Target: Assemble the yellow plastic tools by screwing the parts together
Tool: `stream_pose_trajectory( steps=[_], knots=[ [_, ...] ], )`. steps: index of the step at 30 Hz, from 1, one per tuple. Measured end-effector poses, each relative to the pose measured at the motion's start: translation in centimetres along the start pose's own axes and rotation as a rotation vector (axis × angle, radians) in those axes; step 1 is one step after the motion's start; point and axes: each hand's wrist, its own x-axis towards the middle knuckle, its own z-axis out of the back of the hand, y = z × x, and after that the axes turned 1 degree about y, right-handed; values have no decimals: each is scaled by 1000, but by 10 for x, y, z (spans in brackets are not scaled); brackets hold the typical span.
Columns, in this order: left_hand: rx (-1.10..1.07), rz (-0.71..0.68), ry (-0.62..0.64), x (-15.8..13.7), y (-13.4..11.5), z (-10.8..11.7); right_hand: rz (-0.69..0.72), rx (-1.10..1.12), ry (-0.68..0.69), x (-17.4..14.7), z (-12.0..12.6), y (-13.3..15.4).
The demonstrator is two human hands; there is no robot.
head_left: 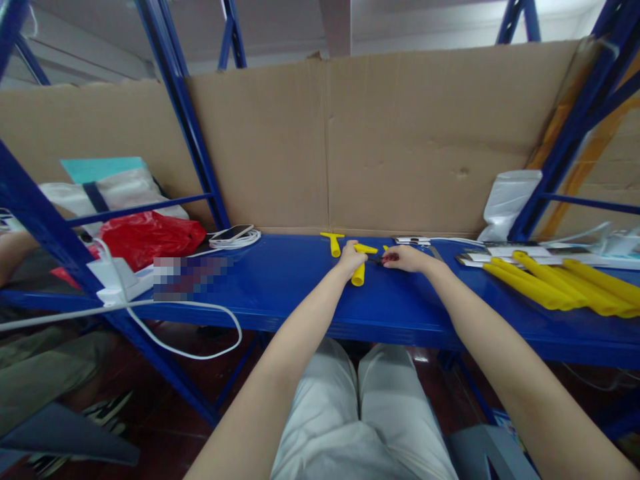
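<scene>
My left hand (350,259) is closed around a yellow T-shaped piece (358,276), whose round tubular end points toward me. In my right hand (409,259) is a small tool with a dark red and black handle (390,258); its dark tip meets or nearly meets the yellow piece, and its exact kind is hidden by my fingers. A second yellow T-shaped piece (335,245) lies just beyond my left hand, near the cardboard. Both hands are over the blue shelf (290,280).
Several yellow tubes (537,283) lie at right, near a white plastic bag (507,203). On the left are a phone (231,233), a red bag (147,240) and a white cable (235,330) hanging over the edge. A cardboard wall (400,140) closes the back. Another person's arm (17,257) shows far left.
</scene>
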Motion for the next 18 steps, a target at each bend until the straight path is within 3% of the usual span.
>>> stream_pose_trajectory(
  steps=[9, 18],
  knots=[
    [12, 6, 36, -1, 1, -1, -88, -119, -11, -7, 9, 4],
    [90, -27, 30, 5, 9, -4, -90, -192, -19, -8, 11, 4]
  ],
)
